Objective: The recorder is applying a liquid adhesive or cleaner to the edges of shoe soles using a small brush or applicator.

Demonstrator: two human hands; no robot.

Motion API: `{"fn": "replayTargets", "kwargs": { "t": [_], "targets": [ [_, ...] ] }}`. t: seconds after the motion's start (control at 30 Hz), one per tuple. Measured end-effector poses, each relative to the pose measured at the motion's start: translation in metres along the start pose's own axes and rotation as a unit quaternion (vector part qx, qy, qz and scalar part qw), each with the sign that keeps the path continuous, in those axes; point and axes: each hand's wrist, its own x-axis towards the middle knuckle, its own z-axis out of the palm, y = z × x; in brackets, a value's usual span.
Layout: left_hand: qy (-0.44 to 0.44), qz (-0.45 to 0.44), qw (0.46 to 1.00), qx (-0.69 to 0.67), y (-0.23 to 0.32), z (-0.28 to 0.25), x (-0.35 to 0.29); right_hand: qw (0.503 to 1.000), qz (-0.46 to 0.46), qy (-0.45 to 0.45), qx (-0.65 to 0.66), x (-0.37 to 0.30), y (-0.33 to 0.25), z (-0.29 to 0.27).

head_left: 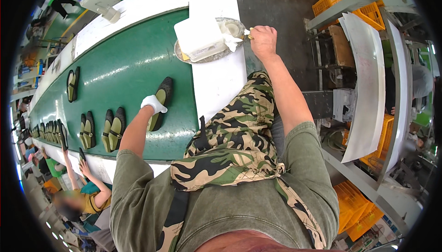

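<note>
My left hand (154,104), in a white glove, is closed around the side of a dark shoe (165,90) with a green insole, over the green conveyor belt (133,63). My bare right hand (264,41) is closed in the air beside the bench. From its fingers pokes a small white and yellow thing (248,33) whose kind I cannot make out. Just left of it, an oval metal tray (182,57) carries a white plastic container (200,38), a crumpled white cloth (230,41) and a small round dish (234,30).
Pairs of dark shoes (113,130) stand along the belt, and another pair (72,84) lies at its far side. At lower left a co-worker (94,196) reaches to the belt with both hands. Orange crates (354,206) and a metal rack (350,157) with white sheets stand at right.
</note>
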Motion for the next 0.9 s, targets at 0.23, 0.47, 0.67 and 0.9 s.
{"fn": "replayTargets", "kwargs": {
  "t": [0.23,0.47,0.67,0.9],
  "targets": [
    [-0.034,0.140,0.749,-0.647,-0.068,0.022,0.009,0.729,0.530,0.028,0.432,-0.014,0.011,-0.020],
    [0.003,0.354,0.475,-0.806,0.022,-0.018,-0.076,0.564,0.577,-0.017,0.590,-0.034,-0.004,-0.058],
    [0.449,0.565,0.601,-0.342,0.076,-0.044,-0.130,0.642,0.388,0.029,0.661,-0.023,-0.104,-0.138],
    [0.152,0.646,0.618,-0.421,0.108,-0.105,-0.251,0.642,0.276,0.063,0.712,-0.032,-0.148,-0.167]
  ]
}}
